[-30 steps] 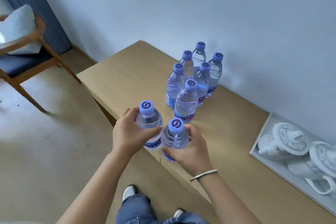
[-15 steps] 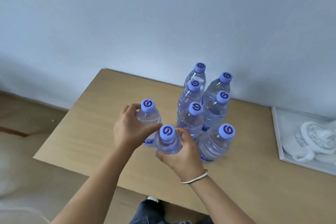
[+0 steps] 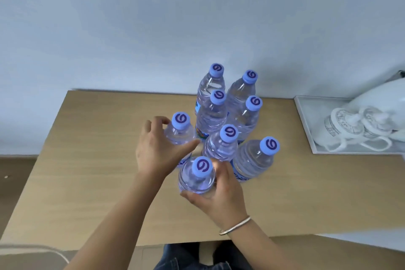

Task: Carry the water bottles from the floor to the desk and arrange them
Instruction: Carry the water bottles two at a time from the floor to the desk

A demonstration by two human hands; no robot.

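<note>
Desk (image 3: 87,182) right edge cropped; hands (image 3: 157,151) hide two bottles' (image 3: 196,178) labels

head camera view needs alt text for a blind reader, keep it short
Seen from above, a person's left hand and right hand each hold a blue-capped water bottle beside six more bottles standing on a wooden desk against a pale wall. A white tray of white crockery sits to the right.

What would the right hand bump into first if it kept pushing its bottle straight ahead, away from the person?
Most likely the nearest standing bottle in the cluster, just beyond the bottle that the right hand grips. Depth is hard to judge, so the gap between them is unclear.
</note>
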